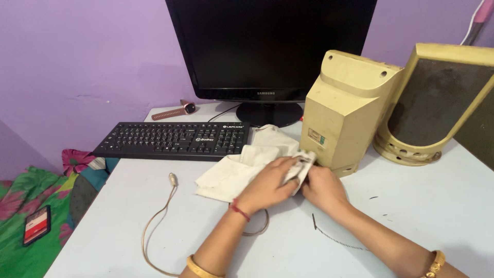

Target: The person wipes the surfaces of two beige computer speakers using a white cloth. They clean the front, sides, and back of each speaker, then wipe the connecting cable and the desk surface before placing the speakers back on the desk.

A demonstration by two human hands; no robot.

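My left hand (267, 183) rests on a crumpled off-white cloth (234, 172) and bunches a fold of it between the fingers. My right hand (323, 188) lies beside it, fingers closed around the same fold near the base of a yellowed beige speaker (345, 110) that stands with its back turned to me. The cloth's bunched end touches the speaker's lower left corner. A thin beige cable (157, 221) with a small plug lies looped on the pale table (432, 206), passing under my left wrist.
A black keyboard (175, 139) lies behind the cloth, a dark monitor (267, 49) behind that. A second beige speaker (437, 103) stands at the right. A pink wristwatch (175, 110) sits near the wall. A phone (37, 225) lies on green floral bedding at left.
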